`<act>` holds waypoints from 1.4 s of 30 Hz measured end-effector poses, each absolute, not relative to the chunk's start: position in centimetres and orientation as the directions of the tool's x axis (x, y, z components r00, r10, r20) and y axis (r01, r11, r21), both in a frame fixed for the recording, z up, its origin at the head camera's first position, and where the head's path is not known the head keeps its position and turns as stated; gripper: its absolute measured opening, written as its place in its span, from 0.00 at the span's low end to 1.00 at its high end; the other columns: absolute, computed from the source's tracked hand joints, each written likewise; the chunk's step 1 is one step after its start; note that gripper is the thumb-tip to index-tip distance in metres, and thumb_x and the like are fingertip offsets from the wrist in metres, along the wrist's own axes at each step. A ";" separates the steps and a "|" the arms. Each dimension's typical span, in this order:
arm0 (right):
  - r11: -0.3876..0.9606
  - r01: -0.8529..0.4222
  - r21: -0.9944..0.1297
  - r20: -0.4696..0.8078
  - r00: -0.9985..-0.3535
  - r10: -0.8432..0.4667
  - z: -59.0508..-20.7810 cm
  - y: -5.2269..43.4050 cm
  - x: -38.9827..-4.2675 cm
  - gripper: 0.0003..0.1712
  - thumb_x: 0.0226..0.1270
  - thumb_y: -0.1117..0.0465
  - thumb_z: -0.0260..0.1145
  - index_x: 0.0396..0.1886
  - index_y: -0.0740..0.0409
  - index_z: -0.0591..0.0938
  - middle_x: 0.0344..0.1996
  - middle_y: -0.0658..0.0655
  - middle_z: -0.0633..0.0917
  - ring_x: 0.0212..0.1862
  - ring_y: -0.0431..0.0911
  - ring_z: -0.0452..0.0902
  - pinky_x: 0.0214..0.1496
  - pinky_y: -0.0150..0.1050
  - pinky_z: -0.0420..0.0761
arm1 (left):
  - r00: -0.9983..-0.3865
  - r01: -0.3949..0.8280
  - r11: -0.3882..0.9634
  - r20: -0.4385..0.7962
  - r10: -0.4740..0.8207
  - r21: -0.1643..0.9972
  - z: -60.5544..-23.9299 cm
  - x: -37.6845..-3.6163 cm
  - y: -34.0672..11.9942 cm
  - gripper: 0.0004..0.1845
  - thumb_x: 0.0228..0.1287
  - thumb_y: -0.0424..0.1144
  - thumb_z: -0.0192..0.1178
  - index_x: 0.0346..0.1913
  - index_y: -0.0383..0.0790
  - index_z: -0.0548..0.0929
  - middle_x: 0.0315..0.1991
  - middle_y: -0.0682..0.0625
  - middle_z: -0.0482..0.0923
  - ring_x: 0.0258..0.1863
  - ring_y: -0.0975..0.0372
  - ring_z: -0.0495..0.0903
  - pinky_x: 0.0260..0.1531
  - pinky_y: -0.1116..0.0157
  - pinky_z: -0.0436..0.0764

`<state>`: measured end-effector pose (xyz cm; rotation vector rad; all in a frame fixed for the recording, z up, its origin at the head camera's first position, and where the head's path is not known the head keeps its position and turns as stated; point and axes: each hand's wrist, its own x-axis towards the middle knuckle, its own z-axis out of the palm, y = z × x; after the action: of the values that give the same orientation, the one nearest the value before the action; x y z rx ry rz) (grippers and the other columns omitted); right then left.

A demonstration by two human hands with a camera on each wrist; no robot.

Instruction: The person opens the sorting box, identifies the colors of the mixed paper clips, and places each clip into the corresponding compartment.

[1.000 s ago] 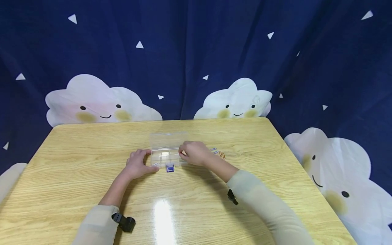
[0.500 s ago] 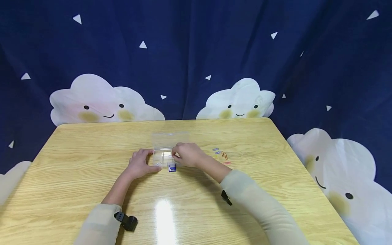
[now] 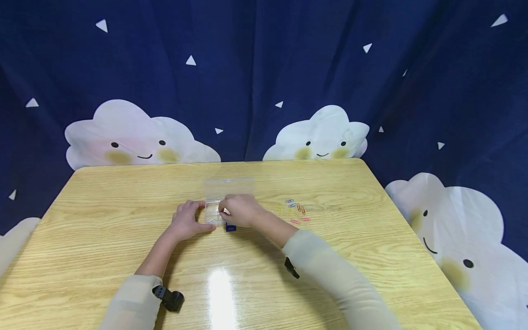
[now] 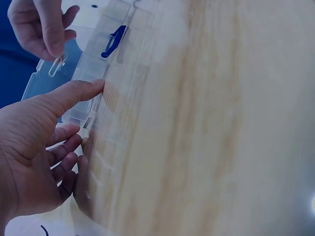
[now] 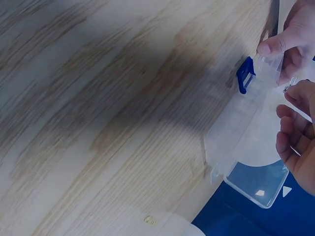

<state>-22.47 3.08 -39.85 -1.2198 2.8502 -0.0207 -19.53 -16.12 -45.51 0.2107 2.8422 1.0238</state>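
Observation:
A clear plastic compartment box [image 3: 215, 212] lies on the wooden table [image 3: 123, 206], its lid [image 3: 228, 187] open toward the back and a blue latch [image 3: 230, 228] at the front. My left hand [image 3: 194, 220] rests at the box's left end, the thumb [image 4: 83, 91] straight against its front edge. My right hand [image 3: 228, 211] hovers over the left compartments and pinches a pale paper clip [image 4: 56, 66] between thumb and finger. The right wrist view shows the latch [image 5: 244, 74] and the box [image 5: 246, 128] from the side.
Several coloured paper clips [image 3: 298, 208] lie loose on the table just right of the box. A dark blue curtain [image 3: 264, 68] with white cloud figures hangs behind and around the table. The table's far edge runs just behind the lid.
My right hand has moved left along the box, from its right end to its left compartments, uncovering more of the loose clips. The left hand has stayed at the box's left end.

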 end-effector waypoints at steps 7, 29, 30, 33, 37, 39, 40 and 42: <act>0.688 -0.726 -0.012 -0.030 -0.687 -0.726 -40.0 2.0 -22.4 0.08 0.66 0.53 0.58 0.34 0.44 0.83 0.30 0.44 0.80 0.30 0.36 0.72 0.29 0.32 0.72 | -0.984 0.089 0.763 -0.062 0.166 0.640 -45.6 -19.5 -16.2 0.42 0.47 0.53 0.70 0.62 0.34 0.68 0.60 0.35 0.65 0.59 0.40 0.59 0.53 0.42 0.59; 0.771 -0.631 -0.087 -0.025 -0.772 -0.635 -39.2 6.5 -23.9 0.11 0.68 0.52 0.57 0.39 0.47 0.85 0.33 0.47 0.81 0.31 0.39 0.76 0.33 0.37 0.77 | -0.985 0.073 0.773 -0.074 0.154 0.631 -45.5 -19.6 -16.0 0.43 0.46 0.53 0.71 0.62 0.34 0.68 0.61 0.35 0.65 0.60 0.41 0.59 0.56 0.43 0.60; 0.774 -0.628 -0.086 -0.023 -0.775 -0.631 -39.2 6.8 -24.0 0.11 0.68 0.52 0.57 0.38 0.47 0.84 0.32 0.47 0.81 0.31 0.39 0.76 0.33 0.38 0.77 | -0.985 0.071 0.773 -0.077 0.153 0.631 -45.5 -19.6 -16.1 0.43 0.46 0.53 0.71 0.62 0.34 0.68 0.61 0.35 0.65 0.60 0.41 0.59 0.56 0.43 0.59; 0.779 -0.622 -0.078 -0.021 -0.780 -0.625 -39.1 7.7 -24.3 0.11 0.68 0.52 0.57 0.39 0.48 0.84 0.33 0.47 0.81 0.33 0.40 0.78 0.35 0.39 0.78 | -0.984 0.068 0.771 -0.084 0.156 0.633 -45.5 -19.5 -16.1 0.43 0.47 0.53 0.70 0.63 0.33 0.67 0.62 0.35 0.63 0.61 0.40 0.57 0.57 0.42 0.58; 0.786 -0.612 -0.084 -0.011 -0.789 -0.615 -39.1 8.9 -24.5 0.11 0.68 0.53 0.58 0.39 0.49 0.85 0.34 0.48 0.82 0.35 0.41 0.79 0.36 0.40 0.79 | -0.983 0.070 0.766 -0.087 0.162 0.639 -45.5 -19.5 -16.1 0.43 0.47 0.53 0.70 0.63 0.33 0.66 0.62 0.34 0.63 0.61 0.41 0.57 0.57 0.42 0.58; 0.792 -0.604 -0.095 -0.001 -0.795 -0.606 -39.1 9.6 -24.6 0.10 0.67 0.54 0.58 0.38 0.49 0.85 0.34 0.49 0.82 0.34 0.42 0.79 0.36 0.41 0.79 | -0.983 0.072 0.765 -0.085 0.164 0.640 -45.5 -19.5 -16.1 0.43 0.47 0.53 0.70 0.63 0.34 0.66 0.62 0.35 0.63 0.61 0.41 0.57 0.57 0.42 0.58; 0.794 -0.600 -0.099 0.005 -0.798 -0.603 -39.1 9.9 -24.6 0.10 0.67 0.54 0.59 0.38 0.50 0.85 0.34 0.49 0.83 0.34 0.42 0.79 0.36 0.41 0.79 | -0.983 0.073 0.766 -0.083 0.163 0.639 -45.5 -19.5 -16.1 0.43 0.47 0.53 0.70 0.63 0.33 0.67 0.62 0.35 0.64 0.61 0.41 0.58 0.57 0.42 0.58; 0.801 -0.590 -0.103 0.010 -0.806 -0.592 -39.2 10.6 -24.7 0.10 0.67 0.54 0.59 0.38 0.50 0.85 0.35 0.49 0.83 0.35 0.43 0.80 0.36 0.41 0.79 | -0.983 0.076 0.767 -0.080 0.164 0.637 -45.5 -19.6 -16.1 0.44 0.47 0.53 0.70 0.63 0.33 0.67 0.62 0.35 0.64 0.60 0.41 0.58 0.57 0.42 0.59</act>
<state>-24.71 10.55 -39.19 -0.9714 2.9593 -0.1573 -19.55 -16.09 -45.51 0.1935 2.8286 1.0105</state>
